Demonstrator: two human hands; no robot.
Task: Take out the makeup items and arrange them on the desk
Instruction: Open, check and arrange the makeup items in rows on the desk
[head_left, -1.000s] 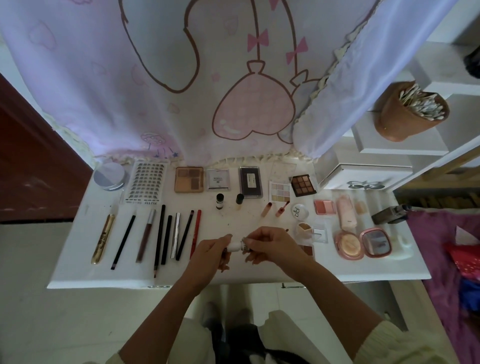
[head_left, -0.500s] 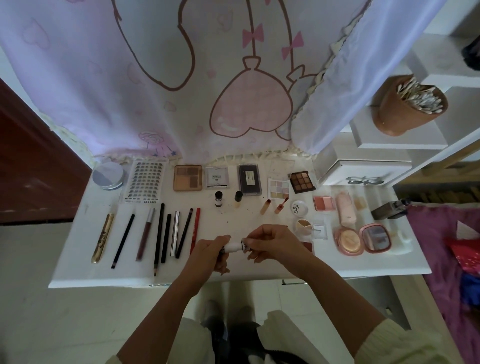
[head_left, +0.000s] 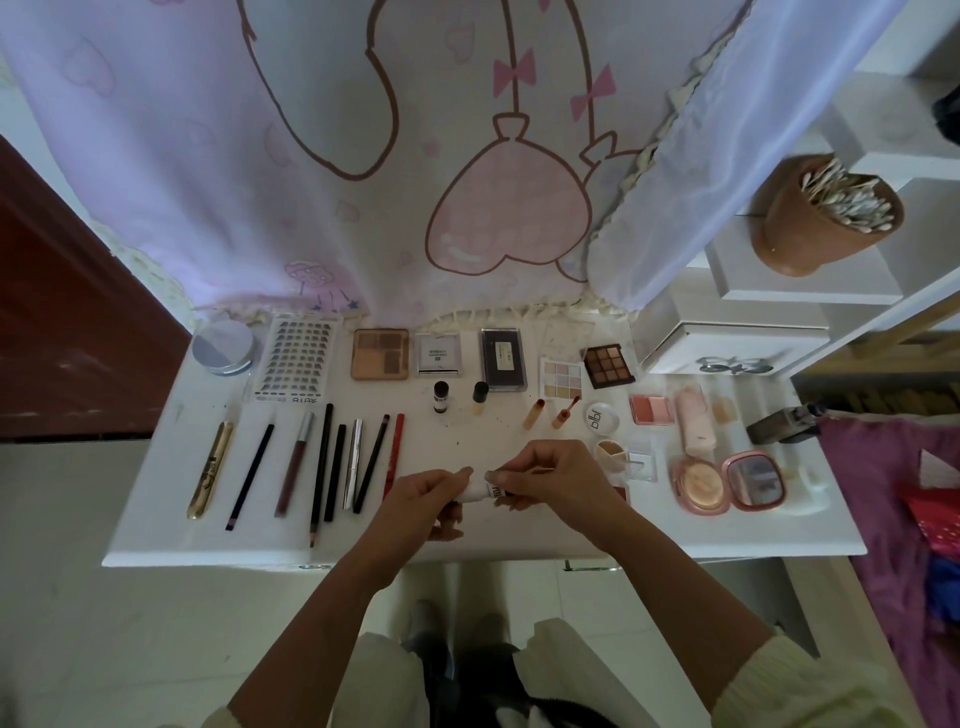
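Both hands hold a small white makeup tube above the front middle of the white desk. My left hand grips its left end; my right hand pinches its right end, where dark lettering shows. Several pencils and liners lie in a row at the left, beside a gold mascara. Palettes line the back edge. Two small bottles stand mid-desk. Pink compacts lie open at the right.
A lilac cartoon-print curtain hangs behind the desk. White drawer boxes and a brown cup of cotton swabs stand at the right. A silver round tin sits back left. Purple fabric lies right of the desk.
Both hands stay on the white tube in nearly the same place; only the fingers shift slightly. The items on the desk have not moved.
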